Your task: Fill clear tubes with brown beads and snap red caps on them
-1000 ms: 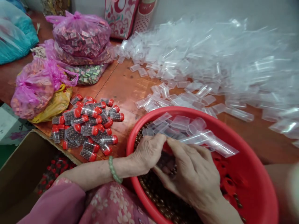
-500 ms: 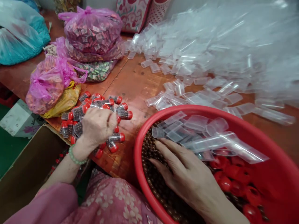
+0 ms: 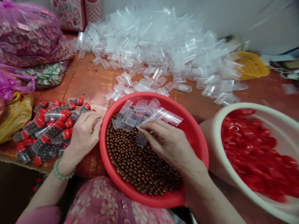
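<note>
While right hand [image 3: 168, 141] pinches clear tube [image 3: 141, 140], hold of left hand [image 3: 84, 134] hidden, cannot tell.

White tub [image 3: 217, 140] partial (right side off-frame)

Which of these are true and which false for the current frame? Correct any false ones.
1. The right hand holds a clear tube within the red basin. True.
2. The left hand is inside the red basin. False: the left hand is outside it, beside the red-capped tubes.
3. The white tub holds red caps. True.
4. The green bracelet is on the right wrist. False: the green bracelet is on the left wrist.
5. Brown beads lie in the red basin. True.
</note>
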The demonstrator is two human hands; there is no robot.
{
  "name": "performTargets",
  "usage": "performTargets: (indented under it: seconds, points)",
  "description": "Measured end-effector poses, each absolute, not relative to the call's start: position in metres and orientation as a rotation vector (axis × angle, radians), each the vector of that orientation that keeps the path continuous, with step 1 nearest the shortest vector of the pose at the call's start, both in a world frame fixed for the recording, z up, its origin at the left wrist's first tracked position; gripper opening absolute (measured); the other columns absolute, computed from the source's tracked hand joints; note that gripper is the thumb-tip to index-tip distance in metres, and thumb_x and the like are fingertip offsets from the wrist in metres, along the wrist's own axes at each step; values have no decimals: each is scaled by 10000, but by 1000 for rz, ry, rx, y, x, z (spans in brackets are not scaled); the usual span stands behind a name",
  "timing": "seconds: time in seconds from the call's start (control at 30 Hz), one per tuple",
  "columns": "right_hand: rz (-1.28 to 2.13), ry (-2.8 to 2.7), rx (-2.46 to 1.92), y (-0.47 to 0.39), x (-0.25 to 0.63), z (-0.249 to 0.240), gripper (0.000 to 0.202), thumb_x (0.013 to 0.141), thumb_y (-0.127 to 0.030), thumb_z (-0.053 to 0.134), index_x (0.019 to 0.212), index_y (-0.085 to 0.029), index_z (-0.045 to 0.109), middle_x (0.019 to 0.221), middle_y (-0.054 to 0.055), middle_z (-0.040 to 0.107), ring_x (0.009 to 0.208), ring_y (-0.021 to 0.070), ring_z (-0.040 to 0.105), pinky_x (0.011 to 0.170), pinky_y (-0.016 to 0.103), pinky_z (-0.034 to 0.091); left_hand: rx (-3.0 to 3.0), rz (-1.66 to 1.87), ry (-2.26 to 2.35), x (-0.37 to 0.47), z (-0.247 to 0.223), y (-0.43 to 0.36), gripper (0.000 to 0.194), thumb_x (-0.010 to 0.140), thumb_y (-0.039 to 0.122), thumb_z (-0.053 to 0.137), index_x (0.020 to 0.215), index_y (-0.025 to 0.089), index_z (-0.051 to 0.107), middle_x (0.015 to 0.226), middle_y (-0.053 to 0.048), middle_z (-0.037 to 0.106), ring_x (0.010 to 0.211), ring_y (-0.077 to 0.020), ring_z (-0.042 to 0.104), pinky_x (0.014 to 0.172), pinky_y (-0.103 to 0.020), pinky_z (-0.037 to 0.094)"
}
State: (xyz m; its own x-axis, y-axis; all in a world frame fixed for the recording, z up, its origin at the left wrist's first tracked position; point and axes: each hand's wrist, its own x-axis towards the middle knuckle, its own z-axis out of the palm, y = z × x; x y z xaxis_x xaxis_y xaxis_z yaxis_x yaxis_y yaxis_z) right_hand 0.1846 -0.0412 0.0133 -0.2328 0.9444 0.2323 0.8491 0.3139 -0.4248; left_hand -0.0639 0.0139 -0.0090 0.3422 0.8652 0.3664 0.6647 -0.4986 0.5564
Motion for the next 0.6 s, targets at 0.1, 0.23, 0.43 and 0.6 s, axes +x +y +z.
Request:
performTargets:
  seconds: [0.1,0.23,0.43,0.6]
  points:
    - [448,-2376,-1549,-25,162,4,145,923,-172,503,1003,-147,620,986,99,675,894,218,663,793,351,548,2128,922,1333,-39,-16,21,191,922,190,473,1024,160,632,1002,-71,686,931,-184,643,862,-338,533]
    - [485,-2558,-1627,0,141,-7,304,889,-106,457,1173,-140,559,1112,116,599,868,204,650,729,324,535,2083,980,1352,-31,-23,23,243,911,150,444,1096,143,600,1121,-108,668,1069,-202,618,970,-382,496]
    - [545,-2586,-1520,6,146,-5,251,857,-166,533,1103,-142,578,1178,137,565,902,217,637,738,335,522,2142,964,1347,-34,-23,15,261,929,159,425,1123,120,596,1142,-133,661,1079,-215,608,980,-395,490]
    - [797,-2076,-1514,-2,148,-4,319,800,-262,652,1087,-158,561,839,34,653,706,165,617,679,296,504,2236,946,1366,-31,-23,14,257,928,154,421,1102,97,602,1106,-142,667,1044,-227,604,957,-402,495]
